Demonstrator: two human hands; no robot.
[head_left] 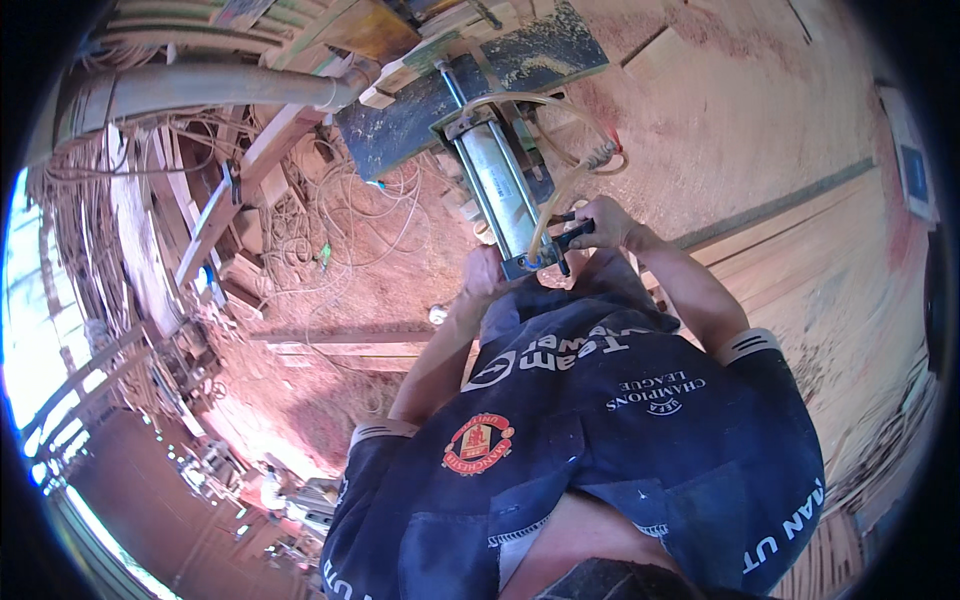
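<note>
A pneumatic cylinder (500,185) with a silver body and dark end blocks lies in front of me, its rod (452,83) reaching toward a dark sawdust-covered plate (400,130). A yellowish air hose (565,190) loops along its right side. My right hand (606,222) is closed on a black handle (574,236) at the cylinder's near end. To the left of that same end is my left hand (482,270), blurred, close beside the block. Its fingers are mostly hidden, so I cannot tell what it holds.
A thick grey duct pipe (200,92) runs across the upper left. Tangled hose or cord (350,220) lies on the dusty floor, beside leaning timber (210,235). A wooden beam (340,350) lies left of my left forearm. Long boards (790,225) stretch out at the right.
</note>
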